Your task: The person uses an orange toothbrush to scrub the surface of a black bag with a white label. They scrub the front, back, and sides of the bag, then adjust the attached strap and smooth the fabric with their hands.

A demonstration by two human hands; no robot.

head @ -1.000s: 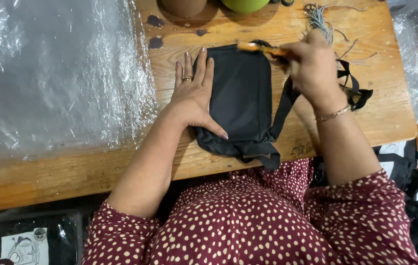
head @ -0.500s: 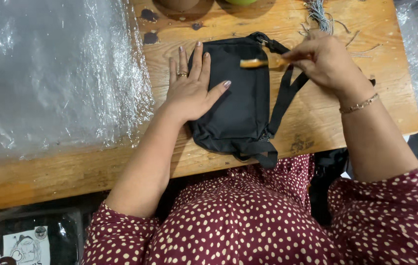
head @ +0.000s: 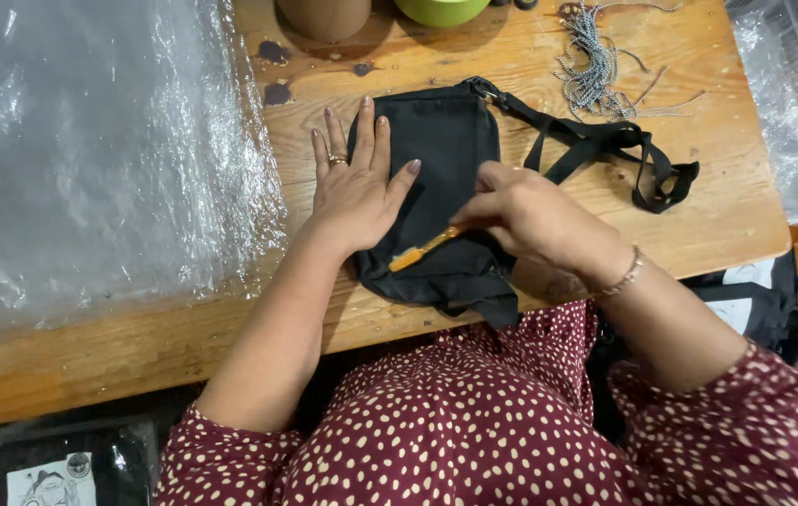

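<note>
A small black fabric pouch (head: 446,141) with a long black strap (head: 605,141) lies flat on the wooden table (head: 699,215). My left hand (head: 357,183) presses flat on the pouch's left edge, fingers spread, a ring on one finger. My right hand (head: 535,215) grips a thin orange tool (head: 422,250) and holds its tip against the pouch's near end. A bracelet sits on that wrist.
A sheet of bubble wrap (head: 90,150) covers the table's left half. A bundle of metal ball chains (head: 596,66) lies at the back right. A brown cup (head: 324,17) and a green bowl (head: 441,9) stand at the far edge. More plastic wrap (head: 792,112) lies right.
My right hand has drawn the orange tool from the pouch's far end down to its near end. The left hand has stayed pressed on the pouch.
</note>
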